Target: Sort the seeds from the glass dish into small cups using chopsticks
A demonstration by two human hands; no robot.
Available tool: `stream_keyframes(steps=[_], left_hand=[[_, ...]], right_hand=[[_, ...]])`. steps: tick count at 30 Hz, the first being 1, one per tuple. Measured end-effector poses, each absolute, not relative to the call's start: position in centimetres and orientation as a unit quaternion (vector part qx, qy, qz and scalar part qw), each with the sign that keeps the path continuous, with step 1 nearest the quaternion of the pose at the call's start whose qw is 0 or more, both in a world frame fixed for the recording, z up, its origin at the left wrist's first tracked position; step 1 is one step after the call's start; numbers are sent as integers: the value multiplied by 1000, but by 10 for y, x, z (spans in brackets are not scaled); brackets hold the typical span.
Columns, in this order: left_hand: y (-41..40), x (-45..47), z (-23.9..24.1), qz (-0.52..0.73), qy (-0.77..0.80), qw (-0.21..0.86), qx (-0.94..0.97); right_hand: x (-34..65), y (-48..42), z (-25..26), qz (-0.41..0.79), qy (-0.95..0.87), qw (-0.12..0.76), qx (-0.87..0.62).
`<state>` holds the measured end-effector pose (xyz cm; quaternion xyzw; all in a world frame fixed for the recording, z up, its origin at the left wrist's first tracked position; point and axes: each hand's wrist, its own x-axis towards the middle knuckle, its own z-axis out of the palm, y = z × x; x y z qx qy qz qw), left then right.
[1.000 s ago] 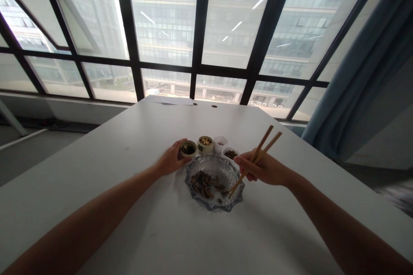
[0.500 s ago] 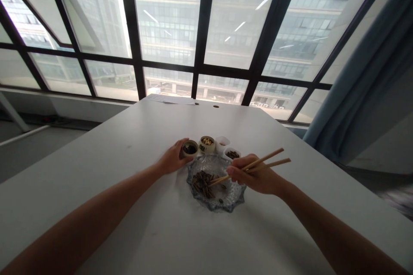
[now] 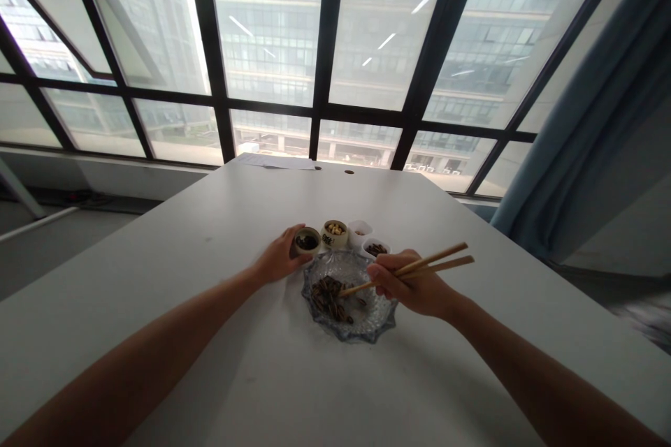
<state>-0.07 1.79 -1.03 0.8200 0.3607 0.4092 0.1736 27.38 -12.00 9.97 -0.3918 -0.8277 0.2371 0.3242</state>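
Note:
My right hand (image 3: 406,283) is closed around a pair of wooden chopsticks (image 3: 437,262), whose tips reach into a pile of dark striped seeds, seemingly sunflower seeds (image 3: 329,295). The pile lies on the left side of a scalloped clear glass bowl (image 3: 374,325). With thumb and fingers, my left hand (image 3: 283,255) grips the side of a small round cup (image 3: 307,231) holding something dark. Beside it stands a similar cup (image 3: 328,242) with pale nuts. Two white dishes follow: a rear one (image 3: 370,237) with small contents, and a front one (image 3: 385,246) with dark seeds, partly behind my right hand.
Everything stands on a white table (image 3: 225,377). Paper sheets (image 3: 275,162) and a round table hole (image 3: 349,172) are at its far edge. Behind are tall black-framed windows (image 3: 322,35), with a blue curtain (image 3: 571,112) on the right.
The chopstick tips have come closer together in the seed pile, and a few seeds have shifted toward the front of the bowl. My left hand stays on the cup.

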Motion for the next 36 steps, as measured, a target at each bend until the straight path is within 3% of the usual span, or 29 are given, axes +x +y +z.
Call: stream_keyframes(steps=[27,36], left_hand=[[21,-2,-14,406,361,176,821],[20,-1,-14,410,362,168,820]], right_hand=[[262,-113,70,285,-785,378,-400],[261,-96,73,423,-560,538,-467]])
